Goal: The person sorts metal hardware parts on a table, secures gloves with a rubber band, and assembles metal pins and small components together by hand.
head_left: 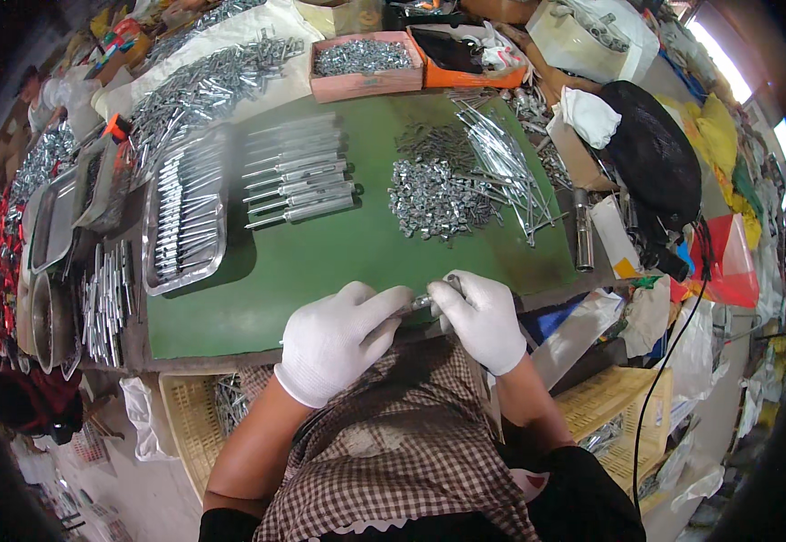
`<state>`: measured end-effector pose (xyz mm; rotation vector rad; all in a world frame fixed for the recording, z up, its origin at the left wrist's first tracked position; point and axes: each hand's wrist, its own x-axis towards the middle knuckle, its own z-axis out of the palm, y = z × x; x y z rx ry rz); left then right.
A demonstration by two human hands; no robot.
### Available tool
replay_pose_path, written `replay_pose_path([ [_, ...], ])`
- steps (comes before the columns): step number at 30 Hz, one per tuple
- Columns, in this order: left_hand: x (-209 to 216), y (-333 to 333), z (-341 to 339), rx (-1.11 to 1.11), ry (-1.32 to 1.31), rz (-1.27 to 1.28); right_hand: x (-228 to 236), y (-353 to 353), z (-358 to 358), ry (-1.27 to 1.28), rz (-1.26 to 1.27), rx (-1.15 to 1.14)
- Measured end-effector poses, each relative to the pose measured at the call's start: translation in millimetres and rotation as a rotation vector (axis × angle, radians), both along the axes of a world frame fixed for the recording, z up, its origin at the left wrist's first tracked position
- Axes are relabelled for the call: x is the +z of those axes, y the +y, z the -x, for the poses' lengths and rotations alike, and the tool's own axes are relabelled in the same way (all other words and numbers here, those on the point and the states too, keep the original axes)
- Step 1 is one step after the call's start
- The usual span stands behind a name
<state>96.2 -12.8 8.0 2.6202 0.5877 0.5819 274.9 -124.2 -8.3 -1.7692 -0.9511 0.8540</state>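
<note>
White-gloved, my left hand [339, 336] and my right hand [481, 318] meet just above the near edge of the green table mat [239, 325]. Closed around a shiny metal cylinder [422, 302], the left fingers hide most of it; its end shows between the hands. My right hand's fingers are pinched at that end, on a small metal piece [452, 282] mostly covered by the glove. Beyond them lie a row of metal rods with thick sleeves [311, 194], a heap of small metal fittings [433, 200] and a bundle of long thin rods [506, 167].
At left stands a metal tray [160, 282] of lined-up rods. A pink box [348, 88] of small parts and an orange box [474, 79] sit at the back. A metal tube [583, 230] and black bag [655, 149] are at right; a yellow crate [181, 406] is below the table.
</note>
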Motion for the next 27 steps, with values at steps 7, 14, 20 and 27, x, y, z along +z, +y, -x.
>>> replay_pose_path([
  [7,0.1,-8.0,-3.1,0.029,0.108,-0.053,-6.8,2.3,-23.7,-0.471,-0.139,-0.179],
  [14,-6.9,-20.8,-18.1,0.101,0.204,-0.166,-14.9,23.6,-45.6,-0.740,0.093,-0.205],
  [20,-6.9,-18.4,-18.3,0.088,0.188,-0.110,-5.8,7.4,-34.0,-0.637,-0.002,-0.138],
  [27,-7.1,-18.1,-17.7,0.101,0.218,-0.091,4.1,0.6,-16.0,-0.478,-0.054,0.214],
])
